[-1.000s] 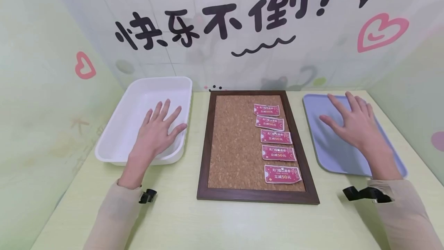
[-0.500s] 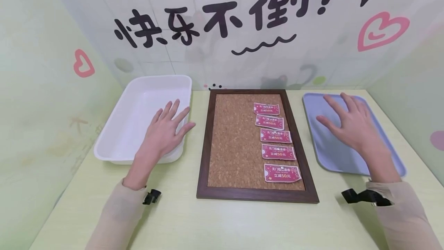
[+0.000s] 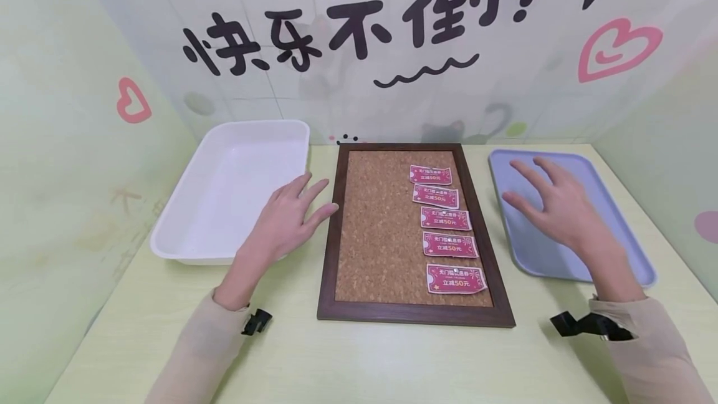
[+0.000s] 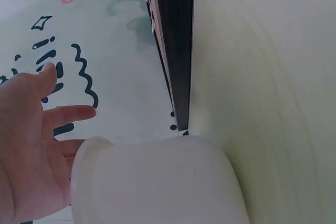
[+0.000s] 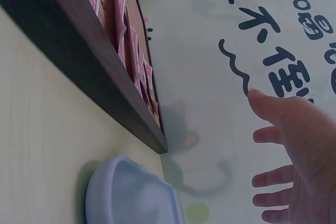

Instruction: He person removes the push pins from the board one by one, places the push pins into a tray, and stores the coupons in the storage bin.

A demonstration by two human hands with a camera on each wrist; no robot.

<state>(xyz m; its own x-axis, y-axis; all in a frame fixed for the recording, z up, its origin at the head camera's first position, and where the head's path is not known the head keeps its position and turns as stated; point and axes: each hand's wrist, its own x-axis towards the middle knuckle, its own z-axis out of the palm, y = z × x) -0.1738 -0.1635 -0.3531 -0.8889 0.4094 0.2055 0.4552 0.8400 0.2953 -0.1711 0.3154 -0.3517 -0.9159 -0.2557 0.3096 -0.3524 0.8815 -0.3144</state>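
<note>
Nearest: light beige sleeves, left (image 3: 196,351) and right (image 3: 656,345), each with a black strap piece at the cuff, over a pale yellow-green table (image 3: 336,366).

Next out, cork board (image 3: 381,229): brown speckled cork, dark brown wood frame, lying on the table between the two hands. Five pink coupons (image 3: 457,279) in a column down its right side. White print, yellow "50", pale borders. Nearest one's lower right corner sticks out; second from far end sits tilted. Right wrist view shows them bowing off the cork. Small bright spots on the nearer three.

Left hand (image 3: 286,217): fingers extended and apart, empty, over the near right corner of the white tub (image 3: 224,204). Thumb tip overlaps the board's left frame in head view; can't tell height above it. Tub is deep, rounded corners, plain white, left of the board.

Right hand (image 3: 561,211): fingers spread, slightly bent, empty, above the left part of the blue tray (image 3: 518,254). Tray is shallow, low rim, right of the board. Coupons sit closer to this hand than the left.

Far end: pale wall (image 3: 348,98) with black characters, wavy line, pink heart.
</note>
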